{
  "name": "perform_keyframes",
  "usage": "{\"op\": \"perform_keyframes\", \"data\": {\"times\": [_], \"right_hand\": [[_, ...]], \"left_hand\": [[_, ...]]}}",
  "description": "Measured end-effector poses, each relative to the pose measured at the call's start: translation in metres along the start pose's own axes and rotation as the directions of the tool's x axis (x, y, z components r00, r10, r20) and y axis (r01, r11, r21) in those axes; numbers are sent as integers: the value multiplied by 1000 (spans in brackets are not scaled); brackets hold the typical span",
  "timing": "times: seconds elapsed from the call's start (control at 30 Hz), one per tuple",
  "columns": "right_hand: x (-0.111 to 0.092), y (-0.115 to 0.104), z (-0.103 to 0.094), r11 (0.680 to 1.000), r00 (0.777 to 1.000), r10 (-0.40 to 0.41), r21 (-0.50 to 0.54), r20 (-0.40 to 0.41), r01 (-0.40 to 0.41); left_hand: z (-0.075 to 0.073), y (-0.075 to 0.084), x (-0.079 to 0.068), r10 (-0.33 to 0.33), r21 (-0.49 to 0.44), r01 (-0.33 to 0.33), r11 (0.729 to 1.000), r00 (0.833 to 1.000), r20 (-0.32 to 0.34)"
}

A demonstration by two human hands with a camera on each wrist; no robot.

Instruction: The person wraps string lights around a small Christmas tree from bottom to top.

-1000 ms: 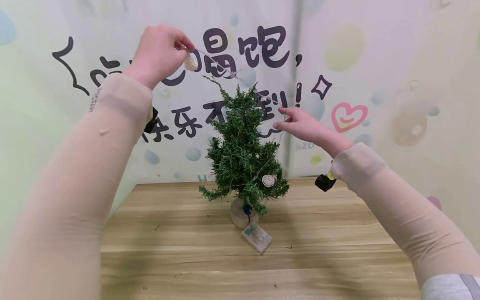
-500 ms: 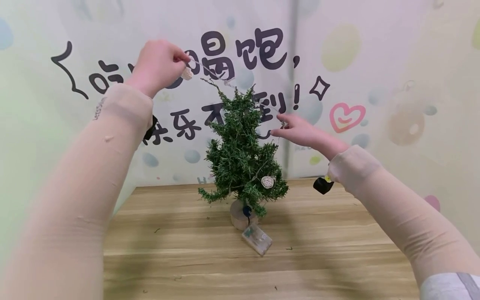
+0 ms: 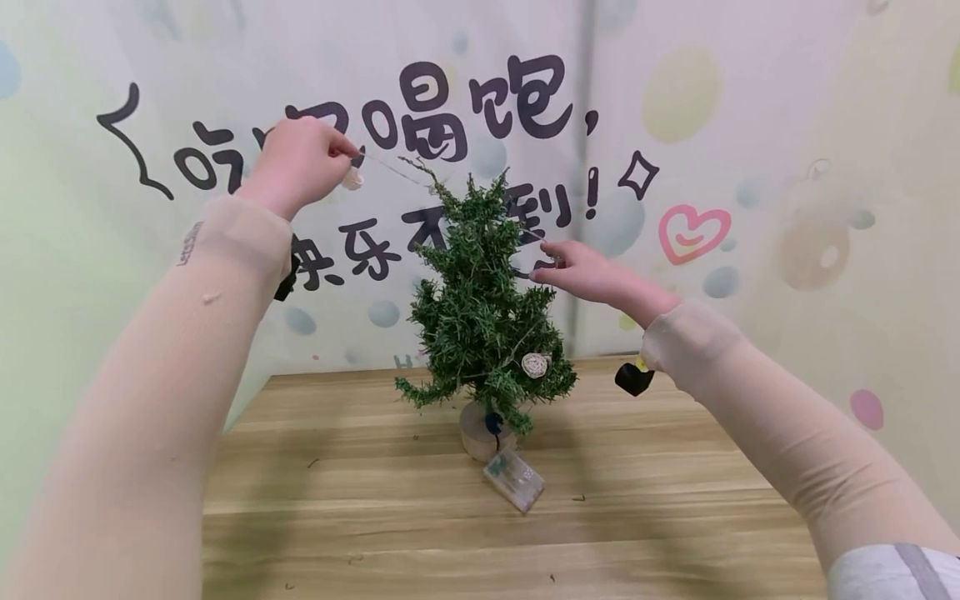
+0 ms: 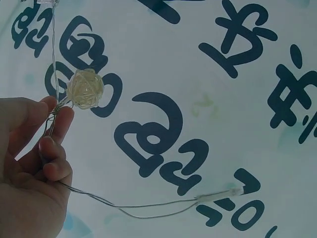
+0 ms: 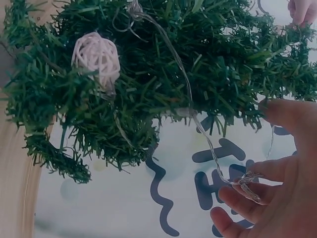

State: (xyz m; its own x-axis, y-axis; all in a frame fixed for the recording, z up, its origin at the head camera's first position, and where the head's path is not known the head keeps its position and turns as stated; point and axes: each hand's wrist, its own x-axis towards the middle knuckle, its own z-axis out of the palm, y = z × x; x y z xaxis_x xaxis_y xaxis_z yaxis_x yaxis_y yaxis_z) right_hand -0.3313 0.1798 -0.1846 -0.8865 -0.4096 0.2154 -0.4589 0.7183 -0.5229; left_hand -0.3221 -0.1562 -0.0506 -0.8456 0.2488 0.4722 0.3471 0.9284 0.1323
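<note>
At the left, a beige sleeve [image 3: 142, 400] is being extended past the left edge of the desk [image 3: 337, 533], and the left hand [image 3: 303, 162] is being held high above the far left corner, before a lettered wall [image 3: 622, 75]. Its thumb and fingertips are being closed in a narrow pinch on the wire of a light string [image 4: 218, 197]; a pale woven ball [image 4: 85, 89] is being borne on the wire just beyond the pinch. From there the string is being led rightward to the treetop, with a gap being left between hand and branches.

In the middle, a small green tree [image 3: 480, 300] is standing upright near the far edge on a round base [image 3: 474, 429], with wide room being left toward the left edge. A clear plastic box [image 3: 514, 479] is lying aslant just before the base. A second woven ball [image 3: 536, 365] is being carried among the lower right branches.

Farther right, the right hand [image 3: 581, 271] is being held just beside the upper branches. Its thumb is being kept wide of the loosely bent fingers, across which the string is passing; whether it is being gripped cannot be told. The desk's right side is being covered by the right sleeve [image 3: 810, 450].
</note>
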Motion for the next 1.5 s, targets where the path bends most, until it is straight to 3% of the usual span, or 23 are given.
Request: {"op": "perform_keyframes", "data": {"times": [0.2, 0.6, 0.77, 1.07, 1.33, 1.5], "right_hand": [[4, -3, 6, 1000, 999, -8, -2, -35, 8], [11, 0, 19, 1000, 1000, 26, 5, 15, -26], [14, 3, 23, 993, 998, 58, 98, 27, -60], [15, 2, 26, 950, 993, 106, 289, 45, -114], [17, 1, 25, 949, 996, 92, 303, 8, -90], [14, 0, 25, 948, 991, 132, 294, -8, -124]], "left_hand": [[2, -13, -6, -7, 27, 7, 1000, 1000, -4], [17, -30, -16, 1, 51, -3, 999, 999, 37], [20, -35, -17, -13, 46, 11, 999, 998, 57], [27, -44, -24, 6, 41, -7, 999, 999, 42], [25, -40, -21, 34, 83, -31, 996, 999, -28], [22, -29, -11, 62, 108, -51, 993, 993, -101]]}}
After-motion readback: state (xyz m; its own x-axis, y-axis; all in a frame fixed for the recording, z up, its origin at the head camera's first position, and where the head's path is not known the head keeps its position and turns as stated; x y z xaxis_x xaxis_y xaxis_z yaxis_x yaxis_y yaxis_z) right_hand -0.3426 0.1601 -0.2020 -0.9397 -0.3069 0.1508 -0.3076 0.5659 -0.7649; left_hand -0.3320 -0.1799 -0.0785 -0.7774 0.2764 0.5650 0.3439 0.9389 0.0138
